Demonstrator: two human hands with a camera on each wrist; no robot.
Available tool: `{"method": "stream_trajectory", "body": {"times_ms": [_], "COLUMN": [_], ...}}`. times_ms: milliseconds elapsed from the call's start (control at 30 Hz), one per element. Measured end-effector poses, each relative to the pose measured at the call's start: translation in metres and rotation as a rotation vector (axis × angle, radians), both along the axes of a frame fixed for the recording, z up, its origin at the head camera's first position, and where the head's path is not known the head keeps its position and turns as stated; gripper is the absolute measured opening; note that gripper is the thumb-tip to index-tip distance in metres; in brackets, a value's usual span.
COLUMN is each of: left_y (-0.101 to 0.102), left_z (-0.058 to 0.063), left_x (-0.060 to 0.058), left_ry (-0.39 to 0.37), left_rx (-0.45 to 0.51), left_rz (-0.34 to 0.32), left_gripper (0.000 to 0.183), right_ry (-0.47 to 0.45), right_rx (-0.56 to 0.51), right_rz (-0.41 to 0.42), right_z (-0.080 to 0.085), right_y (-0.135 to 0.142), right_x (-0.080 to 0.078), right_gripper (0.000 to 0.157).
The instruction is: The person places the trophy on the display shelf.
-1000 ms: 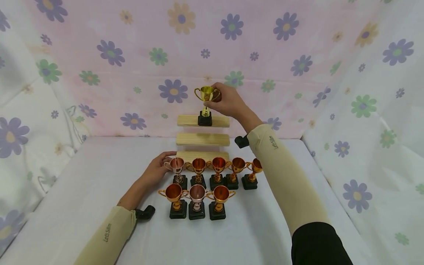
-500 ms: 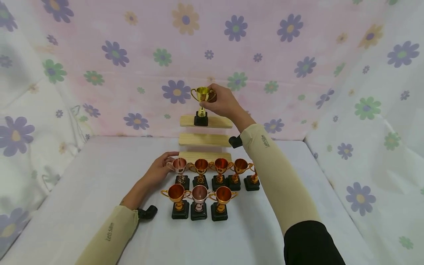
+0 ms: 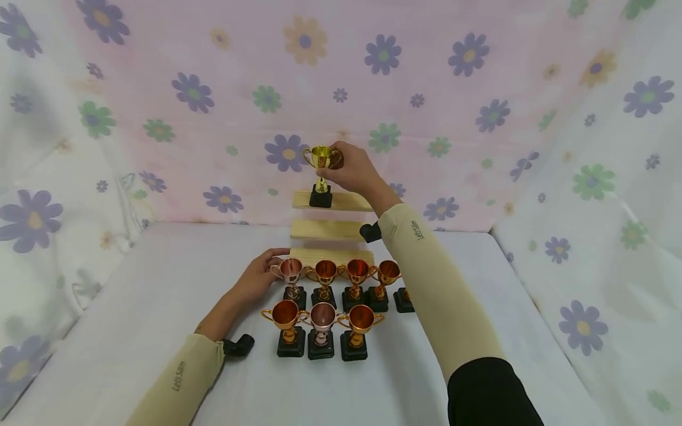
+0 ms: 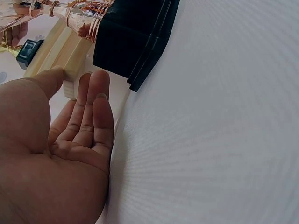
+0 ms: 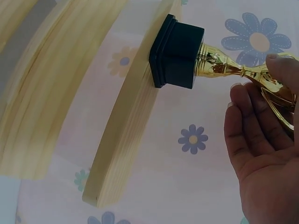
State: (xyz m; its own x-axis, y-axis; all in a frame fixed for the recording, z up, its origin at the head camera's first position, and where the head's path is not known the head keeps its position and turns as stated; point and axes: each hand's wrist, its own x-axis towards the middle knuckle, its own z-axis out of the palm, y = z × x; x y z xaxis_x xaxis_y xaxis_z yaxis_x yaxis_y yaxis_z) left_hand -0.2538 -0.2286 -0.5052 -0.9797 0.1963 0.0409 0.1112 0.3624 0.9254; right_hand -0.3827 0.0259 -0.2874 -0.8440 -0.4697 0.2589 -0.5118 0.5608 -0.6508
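My right hand [image 3: 353, 168] pinches a small gold trophy cup [image 3: 321, 156] between thumb and fingers. The cup stands upright, its black base [image 5: 180, 53] right at the top plank [image 3: 351, 202] of a three-step wooden rack, left of that plank's middle. In the right wrist view the thumb lies on the gold stem and the other fingers sit behind a handle. My left hand [image 3: 254, 281] has its fingers loosely extended at the left end of the lowest plank [image 3: 331, 255]. In the left wrist view its thumb touches the wood [image 4: 70, 58], beside a rose-gold trophy's black base [image 4: 133, 37].
Several bronze-coloured trophies and a rose-gold trophy [image 3: 291, 271] stand in a row before the rack; my right sleeve [image 3: 437, 284] partly hides the rightmost one. Closer are two bronze trophies and another rose-gold trophy [image 3: 322, 316]. A flowered cloth [image 3: 234, 71] hangs behind the white table [image 3: 176, 260].
My right hand has shifted the gold trophy a little left along the top plank. My left hand keeps its place at the rack; the head view has tilted slightly.
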Motion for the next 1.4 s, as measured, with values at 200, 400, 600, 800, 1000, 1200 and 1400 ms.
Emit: {"method": "stream_trajectory", "body": {"times_ms": [200,400,600,800,1000,1200,1400], "left_y": [-0.003,0.0,0.003,0.003,-0.001,0.002,0.001], "left_z": [0.003,0.002,0.002,0.0,0.002,0.004,0.003], "left_x": [0.002,0.001,-0.002,-0.001,0.001,0.0,-0.001], "left_ry": [-0.001,0.011,0.017,0.01,0.023,0.028,0.014], "left_rx": [0.003,0.03,0.034,0.005,0.007,0.049,0.038], "left_rz": [-0.009,-0.017,-0.018,-0.011,-0.013,-0.029,-0.026], "left_gripper": [0.057,0.055,0.054,0.054,0.055,0.055,0.053], "right_ry": [-0.041,-0.094,-0.121,-0.14,-0.142,-0.147,-0.168], "right_rx": [-0.033,-0.096,-0.13,-0.141,-0.161,-0.174,-0.174], "right_rz": [-0.004,0.0,0.011,0.007,0.012,0.005,0.0], "right_z": [-0.002,-0.002,0.001,-0.004,-0.006,-0.006,-0.01], "right_y": [-0.006,-0.007,-0.008,-0.011,-0.017,-0.019,-0.023], "right_x": [-0.001,-0.002,-0.003,-0.004,-0.004,-0.006,-0.006], "right_gripper": [0.055,0.055,0.048,0.046,0.046,0.041,0.042]}}
